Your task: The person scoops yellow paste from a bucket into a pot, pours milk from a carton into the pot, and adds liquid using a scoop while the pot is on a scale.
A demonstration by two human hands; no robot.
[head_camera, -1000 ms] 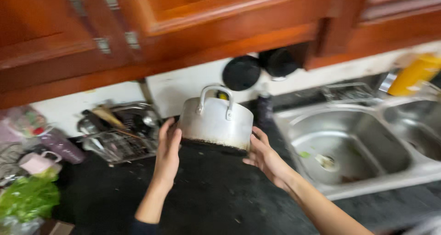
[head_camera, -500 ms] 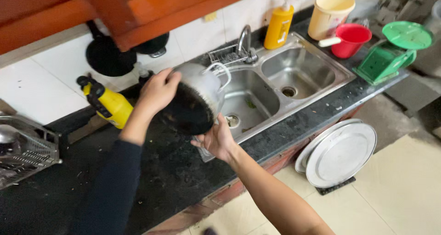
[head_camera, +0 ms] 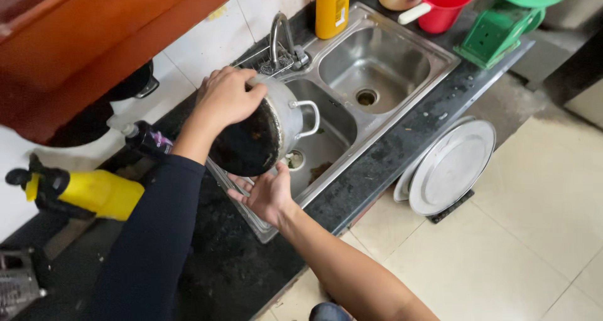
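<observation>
Both hands grip the round metal pot with soot-blackened base (head_camera: 260, 129), tilted over the steel double sink (head_camera: 402, 104): left hand (head_camera: 227, 97) on top, right hand (head_camera: 267, 192) beneath. Rigid, probably slippery; its loop handle offers firmer purchase.

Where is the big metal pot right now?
In the head view the pot is left of centre, tipped on its side over the near sink basin, held between the left hand and right hand, just below the tap.
</observation>
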